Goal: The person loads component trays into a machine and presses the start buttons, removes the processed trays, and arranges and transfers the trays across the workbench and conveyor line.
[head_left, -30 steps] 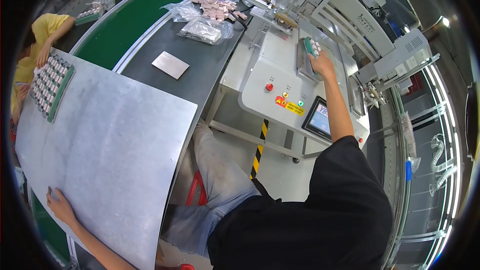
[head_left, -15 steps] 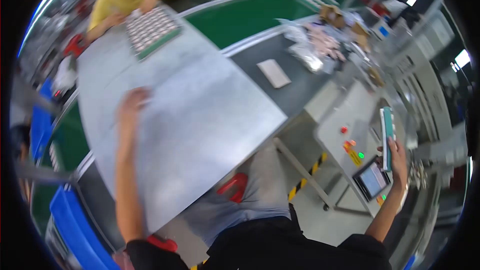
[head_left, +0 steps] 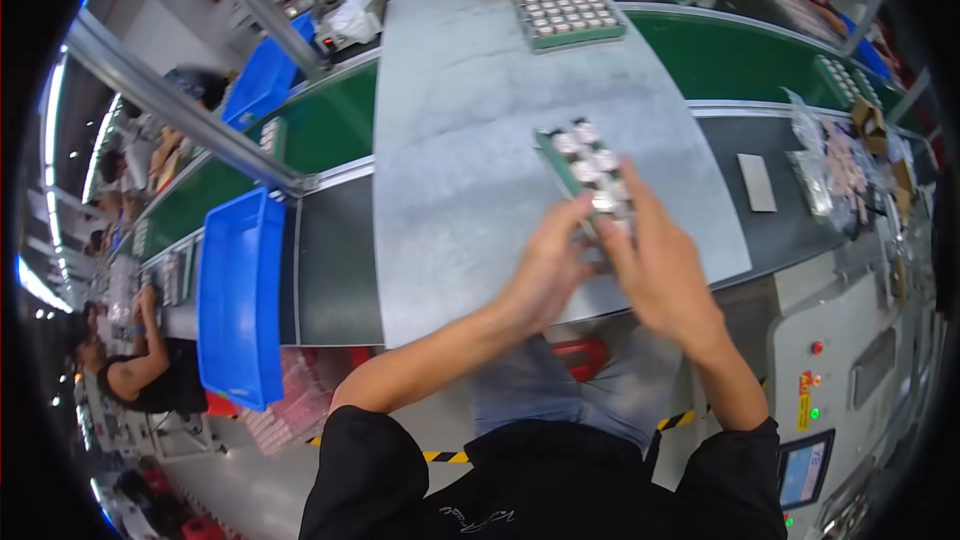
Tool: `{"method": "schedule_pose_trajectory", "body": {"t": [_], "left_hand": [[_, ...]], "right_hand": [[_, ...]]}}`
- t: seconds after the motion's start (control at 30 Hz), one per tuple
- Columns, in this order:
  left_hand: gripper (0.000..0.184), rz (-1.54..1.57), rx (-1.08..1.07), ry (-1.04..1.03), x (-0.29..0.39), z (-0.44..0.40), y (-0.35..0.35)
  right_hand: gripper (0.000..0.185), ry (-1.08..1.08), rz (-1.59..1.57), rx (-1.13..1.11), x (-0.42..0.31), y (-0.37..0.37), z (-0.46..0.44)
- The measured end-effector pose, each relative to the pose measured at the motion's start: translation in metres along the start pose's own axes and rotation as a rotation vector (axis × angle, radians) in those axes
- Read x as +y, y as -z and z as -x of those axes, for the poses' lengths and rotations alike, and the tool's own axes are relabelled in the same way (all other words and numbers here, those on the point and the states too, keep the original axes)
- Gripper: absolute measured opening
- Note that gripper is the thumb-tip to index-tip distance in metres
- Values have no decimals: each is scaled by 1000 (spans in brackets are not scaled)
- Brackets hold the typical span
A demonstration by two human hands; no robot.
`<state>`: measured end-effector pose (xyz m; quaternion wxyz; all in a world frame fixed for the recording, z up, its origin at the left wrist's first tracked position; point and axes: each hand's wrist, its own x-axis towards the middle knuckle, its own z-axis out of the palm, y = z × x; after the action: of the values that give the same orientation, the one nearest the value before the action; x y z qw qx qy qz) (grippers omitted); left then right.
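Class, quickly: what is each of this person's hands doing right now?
Left hand: partly closed, holding the green tray of small blocks at its near end.
Right hand: partly closed, holding the same tray along its right side.

Grey metal tabletop [head_left: 450, 230]; at far end, green tray [head_left: 578, 39] holding rows of pale blocks [head_left: 565, 2].

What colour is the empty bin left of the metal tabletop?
The bin is blue, clearest in the current head view.

Tabletop [head_left: 440, 210] open leftward — loaded tray [head_left: 578, 38] obstructs far end.
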<state>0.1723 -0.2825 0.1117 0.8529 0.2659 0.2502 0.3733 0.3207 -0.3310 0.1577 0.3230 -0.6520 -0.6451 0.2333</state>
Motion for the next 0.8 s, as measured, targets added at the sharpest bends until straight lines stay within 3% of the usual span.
{"method": "schedule_pose_trajectory", "body": {"t": [0.1, 0.17, 0.23, 0.4, 0.47, 0.6, 0.73, 0.8], "left_hand": [[39, -85, 223, -72, 57, 14, 37], [35, -206, 445, -117, 95, 19, 75], [31, -387, 542, -181, 141, 21, 107], [30, -1055, 808, -293, 250, -4, 204], [32, -1198, 898, -199, 280, -18, 228], [37, -1245, 960, -41, 324, -59, 304], [43, -1193, 1006, -56, 330, -91, 335], [47, -1259, 1148, -51, 337, -107, 358]], "right_hand": [[70, 428, -240, 16, -16, -52, -10], [68, 457, -400, -67, -21, -72, -16], [64, 330, -551, -219, -11, -83, -22], [38, 144, -617, -9, 44, -116, -20], [31, -13, -749, 71, 55, -119, -17], [26, -66, -890, 101, 55, -117, -21], [24, -97, -880, 113, 56, -116, -21], [23, -94, -867, 110, 54, -116, -22]]}}
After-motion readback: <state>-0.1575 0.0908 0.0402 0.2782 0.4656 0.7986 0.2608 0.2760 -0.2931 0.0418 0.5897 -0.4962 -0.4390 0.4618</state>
